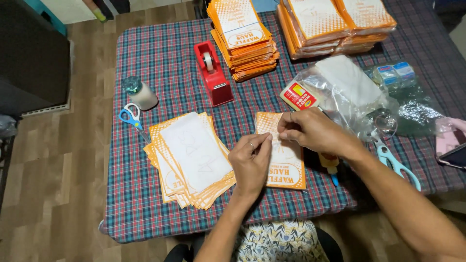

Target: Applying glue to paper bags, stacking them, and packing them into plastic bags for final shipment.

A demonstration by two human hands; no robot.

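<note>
An orange and white paper bag [286, 167] lies flat on the plaid tablecloth [160, 63] in front of me. My left hand [250, 162] rests on its left half, fingers pinched together at the bag's upper middle. My right hand [313, 130] pinches the bag's top edge from the right. The fingertips of both hands almost meet there. To the left lies a fanned stack of the same bags [191, 157] with a white sheet on top.
A red tape dispenser [212, 73], a glue bottle [140, 92] and blue-handled scissors [131, 116] sit at the left. Tall stacks of orange bags [245, 36] stand at the far edge. A clear plastic bag of white sheets [347, 87], a second pair of scissors [395, 162] and a phone [454, 156] lie at right.
</note>
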